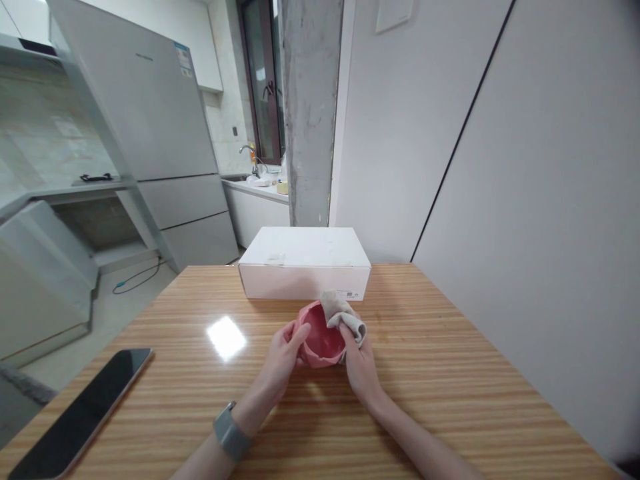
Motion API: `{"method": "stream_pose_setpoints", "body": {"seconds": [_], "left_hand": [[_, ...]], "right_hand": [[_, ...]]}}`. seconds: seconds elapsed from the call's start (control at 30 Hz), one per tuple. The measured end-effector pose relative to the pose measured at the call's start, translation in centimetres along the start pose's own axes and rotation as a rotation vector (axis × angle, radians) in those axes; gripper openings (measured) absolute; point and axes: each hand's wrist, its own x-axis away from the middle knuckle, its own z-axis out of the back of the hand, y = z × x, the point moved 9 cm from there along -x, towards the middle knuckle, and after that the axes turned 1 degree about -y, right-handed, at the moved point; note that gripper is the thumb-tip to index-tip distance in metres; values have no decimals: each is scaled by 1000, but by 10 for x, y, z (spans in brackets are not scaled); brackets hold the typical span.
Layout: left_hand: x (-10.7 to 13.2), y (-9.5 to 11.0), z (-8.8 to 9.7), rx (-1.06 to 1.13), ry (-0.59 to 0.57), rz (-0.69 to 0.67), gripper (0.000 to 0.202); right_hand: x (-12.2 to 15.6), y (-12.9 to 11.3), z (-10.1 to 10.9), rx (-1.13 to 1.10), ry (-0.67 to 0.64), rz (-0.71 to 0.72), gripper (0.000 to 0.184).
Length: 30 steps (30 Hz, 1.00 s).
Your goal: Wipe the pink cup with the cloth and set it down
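A pink bowl (pixel 323 339) with an angular rim is tilted so that its inside faces me, just above the table. My left hand (pixel 287 350) grips its left side, thumb over the rim. On the other side, my right hand (pixel 357 353) is closed on a light grey cloth (pixel 343 315), which it presses against the bowl's right rim. One corner of the cloth sticks up over the far edge of the bowl. The right hand's fingers behind the cloth are mostly hidden.
A closed white box (pixel 305 283) stands on the wooden table (pixel 440 380) just beyond the bowl. A black phone (pixel 83 413) lies at the table's left edge. A white wall (pixel 525 200) borders the right side. Behind are a fridge (pixel 145 100) and a sink counter (pixel 257 213).
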Motion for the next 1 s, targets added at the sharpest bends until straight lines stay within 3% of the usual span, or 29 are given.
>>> {"method": "stream_pose_setpoints", "body": {"seconds": [0.27,0.67,0.77,0.9,1.0], "left_hand": [[-2,5,27,-89,205,32,45],[1,13,28,-144,254,-86,40],[0,13,35,-69,296,-106,42],[-1,3,36,156,316,-63,38],[-2,3,19,276,193,-42,37]], "right_hand": [[-7,6,-4,-35,-75,-99,44],[8,20,2,-17,67,-138,44],[15,20,0,3,71,-104,41],[21,15,-14,40,-27,-26,34],[17,18,-13,36,-5,-51,40]]}}
